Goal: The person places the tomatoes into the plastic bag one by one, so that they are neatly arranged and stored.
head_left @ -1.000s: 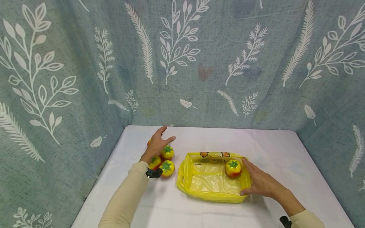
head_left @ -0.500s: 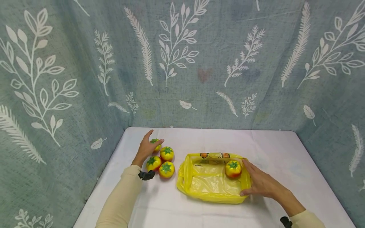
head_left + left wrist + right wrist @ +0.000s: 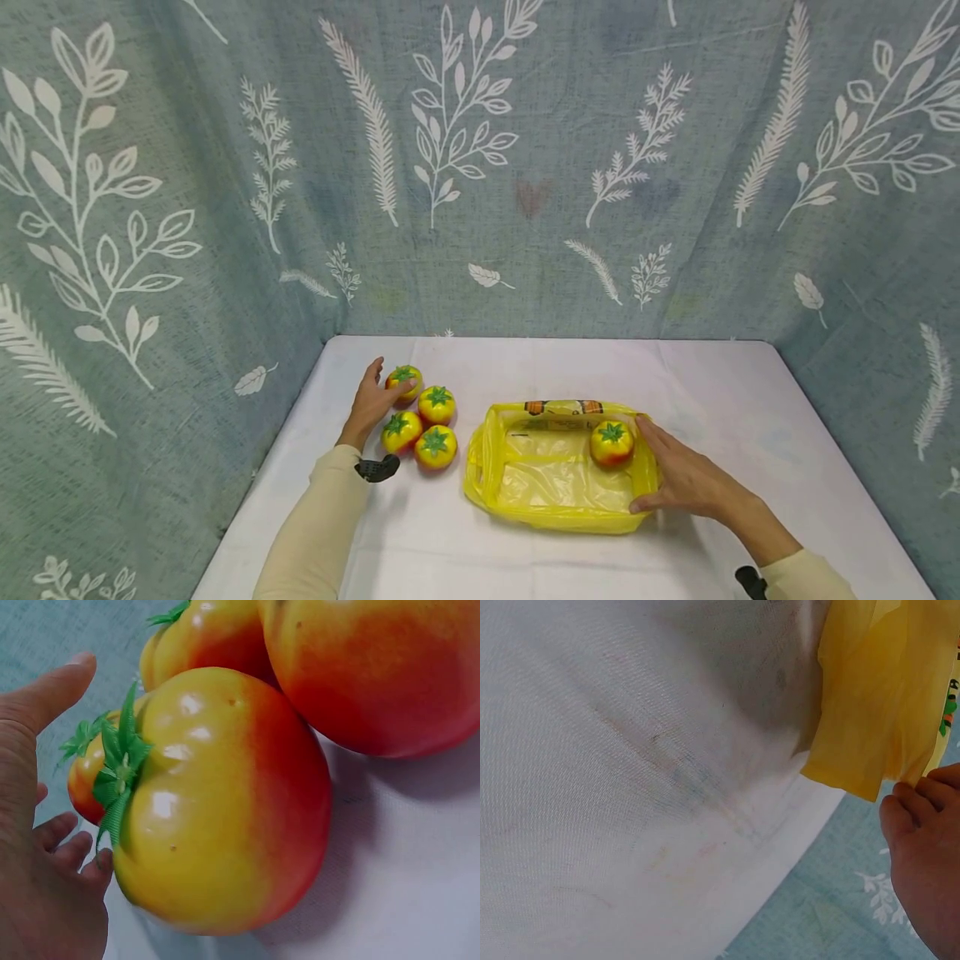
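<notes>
My left hand [image 3: 367, 407] reaches around the farthest artificial tomato [image 3: 402, 377], yellow and red with a green leafy top. Its thumb is on the near right side and its fingers extend on the left. In the left wrist view, thumb and fingers are spread apart, and a nearer tomato [image 3: 217, 802] fills the middle. Two more tomatoes, a right-hand one [image 3: 437, 406] and a front one [image 3: 436, 448], complete the cluster. My right hand [image 3: 686, 477] holds the right end of a yellow plastic bag [image 3: 555, 518], spread open like a tray. One tomato [image 3: 612, 443] sits inside, at its right side.
A white cloth [image 3: 540, 567] covers the table. Grey-green curtains [image 3: 480, 250] with white leaf prints stand at the back and both sides. The left loop handle [image 3: 477, 471] of the bag points toward the tomato cluster.
My left hand has moved left and down from above the cluster to the farthest tomato, uncovering the others. The right hand and the bag have stayed in place.
</notes>
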The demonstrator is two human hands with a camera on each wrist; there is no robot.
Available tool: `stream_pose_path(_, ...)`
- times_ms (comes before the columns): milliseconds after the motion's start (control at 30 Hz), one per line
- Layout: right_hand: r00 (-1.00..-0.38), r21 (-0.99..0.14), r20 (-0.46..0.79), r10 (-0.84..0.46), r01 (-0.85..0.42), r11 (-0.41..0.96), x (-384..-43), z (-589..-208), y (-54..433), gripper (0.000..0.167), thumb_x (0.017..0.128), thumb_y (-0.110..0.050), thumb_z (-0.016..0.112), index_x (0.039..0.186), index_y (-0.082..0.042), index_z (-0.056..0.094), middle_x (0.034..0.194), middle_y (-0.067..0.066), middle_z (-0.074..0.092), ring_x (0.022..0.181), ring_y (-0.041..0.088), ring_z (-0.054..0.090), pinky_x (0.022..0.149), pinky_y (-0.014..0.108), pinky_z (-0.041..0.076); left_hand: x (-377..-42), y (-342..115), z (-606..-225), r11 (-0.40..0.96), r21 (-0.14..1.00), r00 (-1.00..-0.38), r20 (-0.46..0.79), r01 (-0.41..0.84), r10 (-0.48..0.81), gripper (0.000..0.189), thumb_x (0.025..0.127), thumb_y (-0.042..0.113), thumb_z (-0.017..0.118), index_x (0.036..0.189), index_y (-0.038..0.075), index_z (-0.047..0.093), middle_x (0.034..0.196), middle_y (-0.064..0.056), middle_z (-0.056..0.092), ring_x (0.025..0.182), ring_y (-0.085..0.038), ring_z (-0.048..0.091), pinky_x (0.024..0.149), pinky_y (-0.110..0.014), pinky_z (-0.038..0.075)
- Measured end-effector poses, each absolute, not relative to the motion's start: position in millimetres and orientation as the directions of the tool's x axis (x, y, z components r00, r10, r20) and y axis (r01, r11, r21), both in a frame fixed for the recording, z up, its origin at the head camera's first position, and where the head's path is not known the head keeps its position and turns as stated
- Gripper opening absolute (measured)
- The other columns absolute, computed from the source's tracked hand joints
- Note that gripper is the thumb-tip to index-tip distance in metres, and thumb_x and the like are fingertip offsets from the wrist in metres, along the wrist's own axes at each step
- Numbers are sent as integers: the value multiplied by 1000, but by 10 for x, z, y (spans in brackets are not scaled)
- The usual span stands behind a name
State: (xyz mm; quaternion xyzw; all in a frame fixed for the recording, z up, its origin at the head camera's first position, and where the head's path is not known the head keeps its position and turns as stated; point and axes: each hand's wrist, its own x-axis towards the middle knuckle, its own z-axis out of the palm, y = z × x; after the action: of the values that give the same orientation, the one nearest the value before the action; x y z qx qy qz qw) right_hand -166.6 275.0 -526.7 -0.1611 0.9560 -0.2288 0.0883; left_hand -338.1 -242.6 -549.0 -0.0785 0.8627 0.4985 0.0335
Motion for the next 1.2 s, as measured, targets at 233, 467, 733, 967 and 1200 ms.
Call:
stream_pose_path(233,-932,-470,-83,-352,-275,839,-1663,-5283,2755,134,67,-64,86,160,-1,14,162,29,21,139,50,39,104,64,41,-3370,-2428,-5555,492,852,-984,-144,-179,-108,101,89,39,75,162,6,12,165,-23,16,151,-39,17,121,-54,18)
stream_pose_path(467,-933,-469,-76,-351,-277,839,-1658,-5294,2767,134,66,-64,86,160,0,15,162,29,21,139,50,38,104,64,41,-3347,-2425,-5625,478,856,-981,-166,-195,-103,104,87,39,78,162,6,12,165,-24,18,150,-39,21,122,-51,20)
stream_pose_path(733,-933,-463,-71,-351,-281,841,-1662,-5288,2771,134,67,-65,85,160,1,14,162,29,21,139,49,39,104,63,42,-3320,-2407,-5637,496,843,-978,-183,-208,-99,98,90,36,76,161,4,16,163,-23,23,148,-40,26,121,-53,21)
stream_pose_path(967,-934,-463,-79,-350,-276,842,-1661,-5280,2780,134,67,-65,85,160,1,14,162,29,21,139,49,38,104,63,41,-3314,-2414,-5657,485,848,-976,-192,-215,-98,96,89,34,76,161,4,18,162,-24,25,147,-41,28,120,-54,23)
stream_pose_path(1200,-934,-466,-87,-346,-269,843,-1665,-5283,2774,134,67,-65,85,160,1,13,162,29,21,139,50,38,104,64,41,-3304,-2427,-5669,473,855,-978,-179,-210,-111,97,90,30,76,161,3,16,163,-24,24,147,-41,28,120,-53,24)
